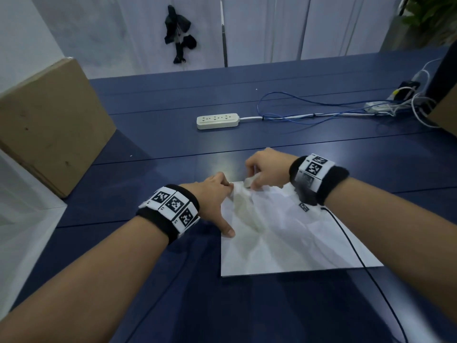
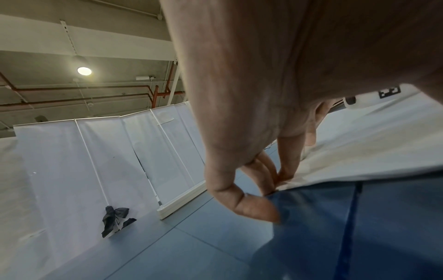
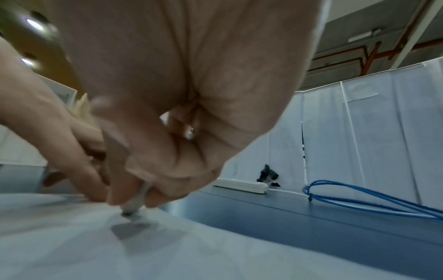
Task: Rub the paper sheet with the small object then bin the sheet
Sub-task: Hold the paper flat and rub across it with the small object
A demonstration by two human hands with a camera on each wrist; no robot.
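Note:
A creased white paper sheet (image 1: 291,233) lies on the dark blue table (image 1: 173,149). My left hand (image 1: 217,194) presses on the sheet's far left corner, its fingertips (image 2: 285,177) on the paper edge and its thumb on the left edge. My right hand (image 1: 264,169) pinches a small whitish object (image 1: 248,182) and holds it against the sheet near the far edge. In the right wrist view the small object (image 3: 135,203) pokes out below the curled fingers onto the paper sheet (image 3: 72,236). Most of the object is hidden in the grip.
A white power strip (image 1: 217,121) lies beyond the sheet, with blue and white cables (image 1: 309,112) trailing right. A cardboard box (image 1: 49,125) stands at the left. A black cable (image 1: 356,253) from the right wrist crosses the sheet. White screens back the table.

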